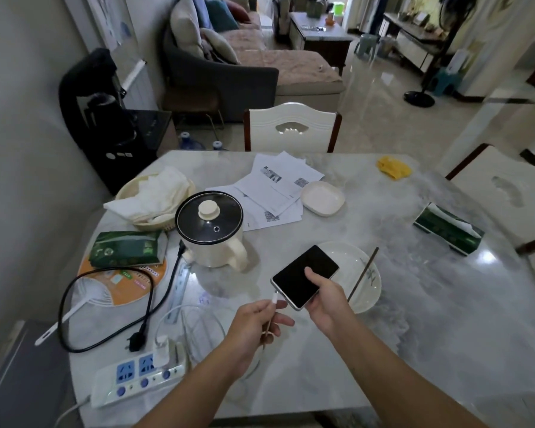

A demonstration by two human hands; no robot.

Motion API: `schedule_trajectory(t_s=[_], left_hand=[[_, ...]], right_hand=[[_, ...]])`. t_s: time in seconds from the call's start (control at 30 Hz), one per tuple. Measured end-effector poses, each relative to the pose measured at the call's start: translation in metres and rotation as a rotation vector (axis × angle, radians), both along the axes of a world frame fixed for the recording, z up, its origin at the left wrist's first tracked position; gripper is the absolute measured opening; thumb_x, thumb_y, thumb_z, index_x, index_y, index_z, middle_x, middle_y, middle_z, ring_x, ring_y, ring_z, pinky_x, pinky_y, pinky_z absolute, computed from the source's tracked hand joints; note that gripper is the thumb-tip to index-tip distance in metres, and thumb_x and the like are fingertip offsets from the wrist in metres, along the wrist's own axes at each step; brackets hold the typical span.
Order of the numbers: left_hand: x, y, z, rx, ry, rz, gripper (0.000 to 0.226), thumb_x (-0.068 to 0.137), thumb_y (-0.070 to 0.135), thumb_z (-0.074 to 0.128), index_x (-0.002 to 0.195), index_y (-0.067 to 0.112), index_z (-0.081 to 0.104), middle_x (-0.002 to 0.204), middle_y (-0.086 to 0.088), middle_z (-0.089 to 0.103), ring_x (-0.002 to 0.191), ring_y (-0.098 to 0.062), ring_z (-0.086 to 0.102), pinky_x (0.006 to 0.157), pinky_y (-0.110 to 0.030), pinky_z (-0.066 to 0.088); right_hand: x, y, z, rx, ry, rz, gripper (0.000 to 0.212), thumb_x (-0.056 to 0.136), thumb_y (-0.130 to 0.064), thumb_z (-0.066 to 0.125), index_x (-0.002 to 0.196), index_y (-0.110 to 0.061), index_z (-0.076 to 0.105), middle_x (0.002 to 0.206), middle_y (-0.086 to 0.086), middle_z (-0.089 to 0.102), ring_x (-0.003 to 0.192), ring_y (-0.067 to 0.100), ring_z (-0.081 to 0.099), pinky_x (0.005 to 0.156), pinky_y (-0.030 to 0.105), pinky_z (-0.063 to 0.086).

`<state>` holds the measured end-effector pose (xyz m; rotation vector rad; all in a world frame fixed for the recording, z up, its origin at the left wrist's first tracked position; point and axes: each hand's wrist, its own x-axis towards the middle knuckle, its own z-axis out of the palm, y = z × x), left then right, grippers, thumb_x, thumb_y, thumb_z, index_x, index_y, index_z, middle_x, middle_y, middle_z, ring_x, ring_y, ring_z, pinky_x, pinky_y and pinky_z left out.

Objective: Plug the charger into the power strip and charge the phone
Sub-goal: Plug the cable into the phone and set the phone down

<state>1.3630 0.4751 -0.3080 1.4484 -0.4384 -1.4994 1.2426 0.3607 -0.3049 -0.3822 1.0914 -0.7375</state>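
The phone [305, 277] is held above the table [414, 304] in the right hand [325, 299], long axis running up-right. Its port end faces the left hand [254, 322], which pinches the cable plug [275, 297] at the port. The charger [161, 350] sits in the power strip [136, 378].

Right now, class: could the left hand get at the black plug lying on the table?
Probably yes: the black plug lies uncovered beside the left hand, but its grip holds the white cable.

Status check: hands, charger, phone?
Left hand pinching cable plug at phone port. Right hand holding phone above table. Charger seated in power strip. Nothing blocking.
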Motion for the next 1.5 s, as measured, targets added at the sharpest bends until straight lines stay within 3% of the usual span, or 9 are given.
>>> schedule_trajectory(t_s=[0.33,0.57,0.83,1.03,1.37,1.5], left_hand=[[0.007,0.011,0.005,-0.021,-0.091,0.063,0.017,0.094,0.012,0.057,0.097,0.013,0.074,0.088,-0.008,0.079,0.059,-0.013,0.06,0.056,-0.024,0.042],[0.013,0.01,0.009,-0.006,-0.1,0.092,0.016,0.092,0.012,0.059,0.094,0.01,0.074,0.084,-0.01,0.079,0.056,-0.015,0.058,0.052,-0.022,0.04],[0.016,0.014,0.009,0.046,-0.157,0.046,0.018,0.092,0.008,0.056,0.09,0.008,0.074,0.078,-0.011,0.079,0.052,-0.013,0.057,0.048,-0.021,0.038],[0.017,0.016,0.008,0.057,-0.144,0.013,0.018,0.091,0.006,0.056,0.09,0.003,0.073,0.075,-0.017,0.077,0.049,-0.013,0.054,0.044,-0.018,0.037],[0.01,0.019,-0.001,0.067,-0.124,0.065,0.018,0.093,0.005,0.055,0.089,0.001,0.072,0.077,-0.015,0.078,0.052,-0.01,0.057,0.05,-0.019,0.042],[0.007,0.02,-0.006,0.082,-0.117,0.078,0.018,0.094,0.005,0.055,0.09,0.001,0.072,0.076,-0.014,0.078,0.053,-0.01,0.057,0.053,-0.02,0.042]], right_hand=[[0.014,-0.002,0.0,0.036,0.018,-0.013,0.02,0.092,-0.004,0.06,0.112,-0.001,0.061,0.117,0.022,0.067,0.105,0.033,0.066,0.072,0.038,0.055],[0.019,0.003,0.0,0.008,0.035,0.003,0.032,0.093,-0.004,0.06,0.124,0.003,0.056,0.121,0.023,0.066,0.108,0.034,0.064,0.075,0.039,0.055],[0.018,0.003,-0.001,-0.119,0.134,0.067,0.029,0.093,-0.006,0.062,0.122,-0.004,0.058,0.116,0.019,0.068,0.103,0.034,0.067,0.078,0.044,0.057],[0.018,0.003,-0.004,-0.142,0.166,0.151,0.024,0.091,-0.007,0.064,0.116,-0.007,0.062,0.111,0.014,0.073,0.099,0.03,0.07,0.072,0.041,0.058],[0.023,0.007,-0.006,-0.202,0.203,0.187,0.021,0.089,-0.008,0.067,0.11,-0.01,0.066,0.104,0.011,0.076,0.096,0.027,0.072,0.074,0.041,0.058],[0.025,0.01,-0.007,-0.251,0.228,0.224,0.016,0.089,-0.01,0.067,0.105,-0.013,0.068,0.098,0.006,0.078,0.088,0.021,0.075,0.067,0.037,0.058]])
